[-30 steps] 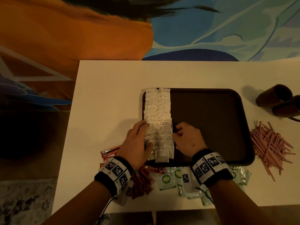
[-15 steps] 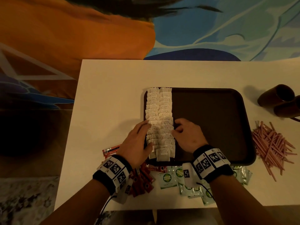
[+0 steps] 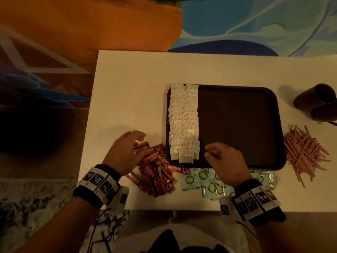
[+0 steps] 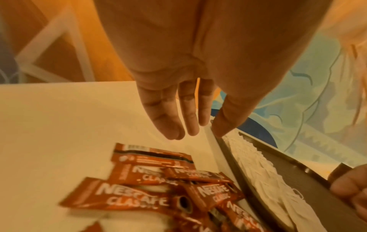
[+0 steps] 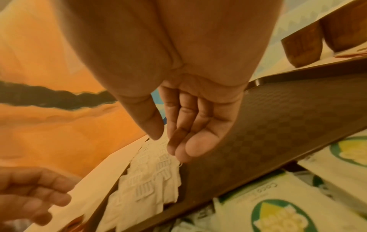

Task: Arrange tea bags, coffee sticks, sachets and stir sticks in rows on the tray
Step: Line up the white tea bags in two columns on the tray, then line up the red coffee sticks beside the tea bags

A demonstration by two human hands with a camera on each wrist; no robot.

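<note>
Two overlapping rows of white tea bags [image 3: 183, 123] fill the left side of the dark brown tray [image 3: 240, 125]. Red coffee sticks [image 3: 156, 170] lie in a heap on the table left of the tray's near corner. My left hand [image 3: 127, 152] hovers over that heap, fingers relaxed and empty [image 4: 174, 124]. My right hand [image 3: 224, 159] hangs over the tray's near edge beside the tea bags, fingers loosely bent and holding nothing [image 5: 184, 146]. Green-and-white sachets [image 3: 206, 181] lie along the table's near edge. Pink stir sticks [image 3: 304, 152] are piled right of the tray.
Two dark brown cups [image 3: 317, 103] lie on their sides at the table's right edge. The white table [image 3: 131, 84] stands on a painted orange and blue floor. The tray's right two thirds are bare.
Both hands have left the tea bag rows. My left hand moved left and nearer, over the coffee sticks. My right hand drew back toward the tray's near edge.
</note>
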